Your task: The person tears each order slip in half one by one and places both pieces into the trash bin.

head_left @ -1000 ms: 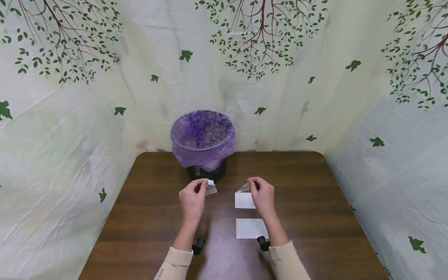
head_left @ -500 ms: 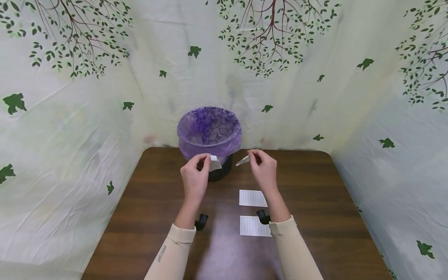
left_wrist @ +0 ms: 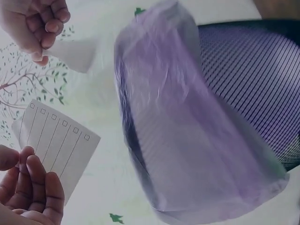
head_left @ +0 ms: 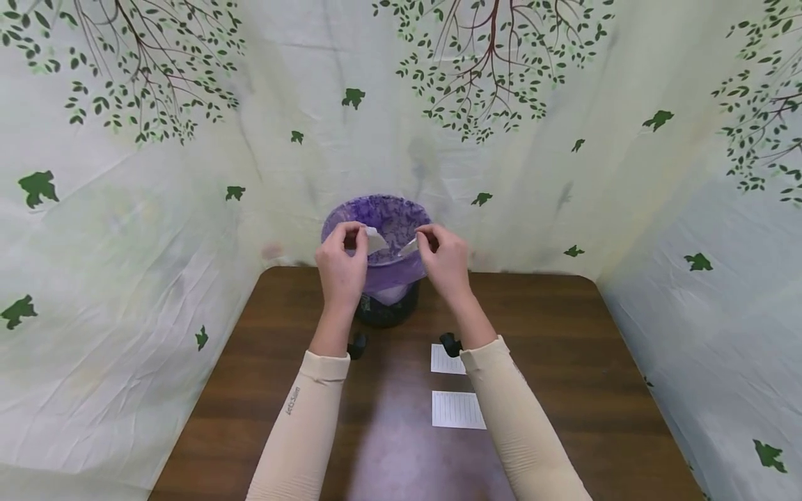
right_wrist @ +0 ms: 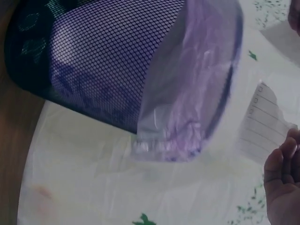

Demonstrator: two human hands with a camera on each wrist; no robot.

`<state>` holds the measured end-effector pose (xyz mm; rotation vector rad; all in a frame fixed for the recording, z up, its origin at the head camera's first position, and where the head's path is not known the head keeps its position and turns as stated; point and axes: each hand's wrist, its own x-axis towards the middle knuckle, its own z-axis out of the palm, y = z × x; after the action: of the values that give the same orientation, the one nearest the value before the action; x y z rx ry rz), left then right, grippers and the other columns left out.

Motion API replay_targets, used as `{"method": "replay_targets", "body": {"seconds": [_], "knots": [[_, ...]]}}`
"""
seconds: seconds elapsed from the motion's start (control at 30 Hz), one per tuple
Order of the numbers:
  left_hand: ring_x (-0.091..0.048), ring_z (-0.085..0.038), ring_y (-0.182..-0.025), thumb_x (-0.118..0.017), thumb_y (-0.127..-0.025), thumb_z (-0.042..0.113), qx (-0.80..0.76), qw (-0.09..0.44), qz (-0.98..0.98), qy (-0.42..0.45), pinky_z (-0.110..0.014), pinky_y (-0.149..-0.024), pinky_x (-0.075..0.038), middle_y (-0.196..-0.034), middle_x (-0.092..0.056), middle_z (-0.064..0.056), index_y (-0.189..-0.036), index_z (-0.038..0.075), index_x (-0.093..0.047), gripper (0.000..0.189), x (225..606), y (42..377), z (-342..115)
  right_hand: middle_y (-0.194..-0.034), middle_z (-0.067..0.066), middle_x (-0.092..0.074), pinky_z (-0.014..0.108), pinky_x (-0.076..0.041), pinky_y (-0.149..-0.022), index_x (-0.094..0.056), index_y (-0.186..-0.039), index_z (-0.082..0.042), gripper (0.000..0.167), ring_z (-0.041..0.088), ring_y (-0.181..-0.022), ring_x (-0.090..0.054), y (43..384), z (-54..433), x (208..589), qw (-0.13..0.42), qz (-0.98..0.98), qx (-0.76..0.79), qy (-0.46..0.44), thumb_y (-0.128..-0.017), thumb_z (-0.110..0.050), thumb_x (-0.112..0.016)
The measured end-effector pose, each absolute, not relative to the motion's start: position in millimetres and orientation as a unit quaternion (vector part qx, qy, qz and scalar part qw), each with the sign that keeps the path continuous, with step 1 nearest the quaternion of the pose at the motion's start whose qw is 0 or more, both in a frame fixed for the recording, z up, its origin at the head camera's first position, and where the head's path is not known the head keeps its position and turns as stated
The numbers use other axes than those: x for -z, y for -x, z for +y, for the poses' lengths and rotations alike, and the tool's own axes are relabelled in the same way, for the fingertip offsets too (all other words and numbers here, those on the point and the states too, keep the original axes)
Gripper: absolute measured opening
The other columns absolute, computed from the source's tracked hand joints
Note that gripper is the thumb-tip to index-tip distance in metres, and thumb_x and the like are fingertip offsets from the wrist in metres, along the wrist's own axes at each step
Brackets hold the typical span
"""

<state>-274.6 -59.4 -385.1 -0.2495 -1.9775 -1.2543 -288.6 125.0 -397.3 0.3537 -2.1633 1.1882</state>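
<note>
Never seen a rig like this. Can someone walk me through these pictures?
No robot here: a person works with two bare hands. The head picture comes from a camera worn on the head, looking forward and down. The other two come from cameras on each wrist, so the scene appears tipped sideways.

On the brown wood-look table stands a black mesh bin with a translucent purple plastic liner. Nearer the person lie two white lined rectangular cards, partly covered by the right arm.

The left hand pinches a white lined paper piece; the right hand pinches another, ragged-edged white lined piece. Both wrist views show the pieces above the bin's rim.
</note>
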Motion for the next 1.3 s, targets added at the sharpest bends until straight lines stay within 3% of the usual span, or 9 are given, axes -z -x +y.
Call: {"method": "replay_targets", "body": {"seconds": [0.17,0.57,0.9,1.17,1.3], "knots": [[-0.069,-0.032,-0.081,-0.064,-0.106,0.013,0.480,0.356,-0.797,0.086,-0.041,-0.074,-0.056,-0.096,-0.075,-0.019,-0.107,-0.001,-0.074,0.017,387.8,287.0,-59.4,-0.089,0.015,-0.077,0.031,-0.050,-0.066,-0.077,-0.106,0.002,0.015,0.026,-0.069,-0.064,305.7,116.3,405.6,0.316,-0.827,-0.442,-0.143,-0.103,-0.009,-0.066],[-0.074,-0.030,-0.092,-0.065,-0.106,0.016,0.437,0.234,-0.867,0.056,-0.044,-0.082,-0.060,-0.102,-0.078,-0.014,-0.116,0.005,-0.077,0.019,406.3,299.7,-55.4,-0.089,0.013,-0.079,0.027,-0.045,-0.061,-0.078,-0.114,-0.002,0.018,0.022,-0.066,-0.062,318.1,111.1,423.8,0.267,-0.843,-0.450,-0.127,-0.105,-0.010,-0.065],[-0.073,-0.028,-0.086,-0.064,-0.105,0.012,0.445,0.251,-0.857,0.062,-0.042,-0.078,-0.059,-0.097,-0.079,-0.012,-0.116,0.005,-0.077,0.018,403.6,284.8,-56.6,-0.085,0.013,-0.076,0.025,-0.044,-0.061,-0.078,-0.114,-0.002,0.017,0.020,-0.066,-0.057,302.8,120.9,432.4,0.257,-0.832,-0.477,-0.119,-0.103,-0.008,-0.066],[-0.075,-0.025,-0.077,-0.068,-0.103,0.010,0.471,0.263,-0.834,0.116,-0.037,-0.071,-0.061,-0.092,-0.080,-0.011,-0.110,0.002,-0.078,0.015,421.0,251.4,-23.9,-0.080,0.012,-0.075,0.024,-0.044,-0.063,-0.079,-0.110,-0.004,0.016,0.020,-0.065,-0.059,282.4,154.5,453.4,0.273,-0.835,-0.469,-0.090,-0.100,-0.006,-0.067],[-0.073,-0.021,-0.072,-0.072,-0.100,0.010,0.456,0.238,-0.848,0.129,-0.036,-0.070,-0.060,-0.087,-0.079,-0.008,-0.107,0.005,-0.078,0.011,443.6,241.2,-3.1,-0.081,0.011,-0.075,0.023,-0.044,-0.063,-0.079,-0.108,-0.004,0.014,0.020,-0.066,-0.060,269.2,177.1,469.0,0.278,-0.840,-0.460,-0.069,-0.100,-0.007,-0.068]]}}
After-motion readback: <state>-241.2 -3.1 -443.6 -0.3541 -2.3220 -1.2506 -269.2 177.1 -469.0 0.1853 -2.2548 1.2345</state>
